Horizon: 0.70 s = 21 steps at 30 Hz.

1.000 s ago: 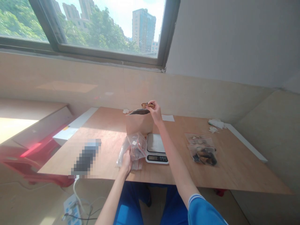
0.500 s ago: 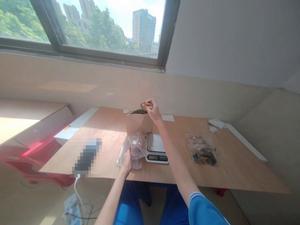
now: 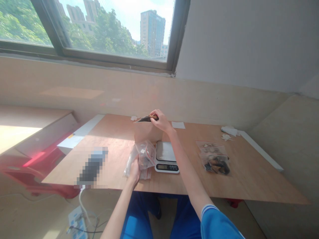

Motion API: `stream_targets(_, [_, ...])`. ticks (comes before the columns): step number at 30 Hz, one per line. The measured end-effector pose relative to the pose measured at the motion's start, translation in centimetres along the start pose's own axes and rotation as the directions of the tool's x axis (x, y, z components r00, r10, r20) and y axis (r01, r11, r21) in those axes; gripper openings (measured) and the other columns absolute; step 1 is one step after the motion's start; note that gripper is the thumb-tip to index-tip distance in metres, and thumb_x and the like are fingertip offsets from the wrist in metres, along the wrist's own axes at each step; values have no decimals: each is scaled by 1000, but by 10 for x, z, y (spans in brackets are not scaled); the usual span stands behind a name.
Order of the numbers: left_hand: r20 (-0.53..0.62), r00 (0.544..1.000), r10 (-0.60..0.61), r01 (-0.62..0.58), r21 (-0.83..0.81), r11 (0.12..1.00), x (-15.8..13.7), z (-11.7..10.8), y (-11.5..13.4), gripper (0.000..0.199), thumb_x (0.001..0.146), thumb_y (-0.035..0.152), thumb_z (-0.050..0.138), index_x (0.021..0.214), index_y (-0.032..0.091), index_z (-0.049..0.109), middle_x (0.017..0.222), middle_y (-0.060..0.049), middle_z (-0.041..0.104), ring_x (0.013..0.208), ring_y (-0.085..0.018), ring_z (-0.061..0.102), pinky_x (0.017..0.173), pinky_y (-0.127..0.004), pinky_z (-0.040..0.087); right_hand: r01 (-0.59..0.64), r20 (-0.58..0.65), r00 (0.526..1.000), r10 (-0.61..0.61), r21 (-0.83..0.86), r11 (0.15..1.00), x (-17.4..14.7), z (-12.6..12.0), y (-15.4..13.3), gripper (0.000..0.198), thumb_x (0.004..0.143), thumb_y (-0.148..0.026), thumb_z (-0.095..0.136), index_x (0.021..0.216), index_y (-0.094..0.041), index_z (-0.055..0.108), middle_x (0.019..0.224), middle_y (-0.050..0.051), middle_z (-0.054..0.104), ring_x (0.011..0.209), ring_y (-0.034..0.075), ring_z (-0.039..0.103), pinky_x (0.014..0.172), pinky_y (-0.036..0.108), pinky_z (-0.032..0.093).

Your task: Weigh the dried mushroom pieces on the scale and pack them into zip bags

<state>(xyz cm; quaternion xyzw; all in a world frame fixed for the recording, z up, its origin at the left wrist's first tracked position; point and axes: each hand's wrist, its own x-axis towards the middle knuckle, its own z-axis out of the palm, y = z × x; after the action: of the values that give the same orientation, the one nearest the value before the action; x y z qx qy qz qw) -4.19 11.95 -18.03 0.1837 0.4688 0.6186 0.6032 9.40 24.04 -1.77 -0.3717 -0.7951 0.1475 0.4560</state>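
My right hand (image 3: pixel 160 120) is closed on a brown dried piece (image 3: pixel 154 117), perhaps a dried mushroom, at the mouth of an upright brown paper bag (image 3: pixel 147 132). The bag's top gapes, but its contents are hidden. Lower down, my left hand (image 3: pixel 135 171) grips a clear zip bag (image 3: pixel 145 156) with a small white label in it. More flat zip bags (image 3: pixel 146 174) lie beneath that hand. Just right of the held zip bag sits a kitchen scale (image 3: pixel 165 152), its steel plate partly covered by my right forearm.
On the right of the table (image 3: pixel 251 176) lie zip bags holding dark dried pieces (image 3: pixel 217 165). Crumpled paper (image 3: pixel 229 131) and a white sheet (image 3: pixel 178 125) are near the back edge. A blurred dark object (image 3: pixel 91 167) with a white cable lies left. A power strip (image 3: pixel 77 220) rests below.
My right hand has lowered the brown dried piece to the paper bag's opening. My left hand and the zip bag stay nearly where they were.
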Motion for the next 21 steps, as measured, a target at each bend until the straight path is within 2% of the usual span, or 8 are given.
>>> stream_targets(8, [23, 999, -25, 25, -14, 1000, 0, 1, 0, 19, 78, 25, 46, 81, 18, 63, 79, -5, 70, 85, -23, 63, 81, -38, 46, -86, 10, 996, 86, 178, 980, -2, -6, -2, 7, 73, -22, 46, 77, -20, 51, 84, 1, 52, 81, 14, 50, 75, 26, 40])
stream_targets(12, [11, 1000, -11, 11, -14, 1000, 2, -1, -2, 18, 77, 25, 46, 81, 18, 62, 78, -5, 69, 81, -21, 64, 80, -36, 46, -79, 28, 997, 75, 215, 973, -3, -7, 0, 8, 75, -23, 44, 78, -19, 51, 89, 2, 53, 87, 15, 50, 77, 27, 39])
stream_targets(18, [16, 1000, -8, 8, -13, 1000, 4, -4, -4, 17, 75, 25, 48, 82, 18, 63, 79, -4, 69, 81, -21, 63, 79, -35, 46, -39, 92, 995, 36, 27, 999, -4, -6, -3, 13, 79, -23, 44, 70, -19, 51, 83, 2, 51, 83, 15, 49, 78, 28, 38])
stream_targets(21, [21, 1000, -9, 9, -17, 1000, 3, -3, -3, 17, 75, 26, 48, 80, 18, 62, 76, -5, 69, 78, -21, 63, 77, -34, 47, -56, 55, 997, 60, -58, 997, -5, -3, -6, 13, 81, -24, 44, 70, -20, 51, 83, 3, 52, 84, 17, 49, 81, 31, 37])
